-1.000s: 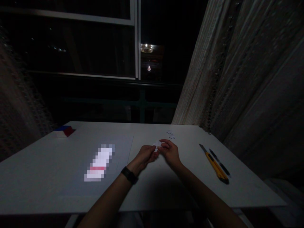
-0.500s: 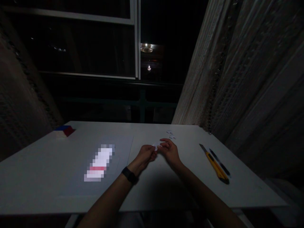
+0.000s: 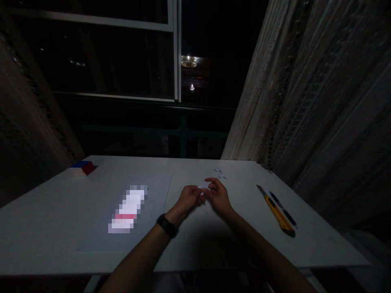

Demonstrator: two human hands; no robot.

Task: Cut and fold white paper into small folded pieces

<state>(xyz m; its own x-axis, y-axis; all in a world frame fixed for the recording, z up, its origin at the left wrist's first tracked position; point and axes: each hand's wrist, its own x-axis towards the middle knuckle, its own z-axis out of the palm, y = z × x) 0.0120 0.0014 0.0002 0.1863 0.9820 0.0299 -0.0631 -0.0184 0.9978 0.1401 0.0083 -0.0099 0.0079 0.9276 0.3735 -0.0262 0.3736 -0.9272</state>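
Observation:
Both my hands meet over the middle of a white table [image 3: 61,228] in dim light. My left hand [image 3: 190,199], with a dark watch [image 3: 166,225] on its wrist, and my right hand [image 3: 217,196] pinch a small white piece of paper [image 3: 203,186] between their fingertips. The fingers of both hands are curled together round it. A couple of tiny white paper scraps [image 3: 220,172] lie on the table just beyond my right hand.
A yellow utility knife [image 3: 276,211] and a black pen [image 3: 282,208] lie at the right of the table. A blurred white and red item [image 3: 128,208] rests on a sheet at the left. A red and blue block [image 3: 83,167] sits at the far left corner. Curtains hang on both sides of a dark window.
My hands have drawn slightly closer together on the paper piece. Nothing else on the table has moved.

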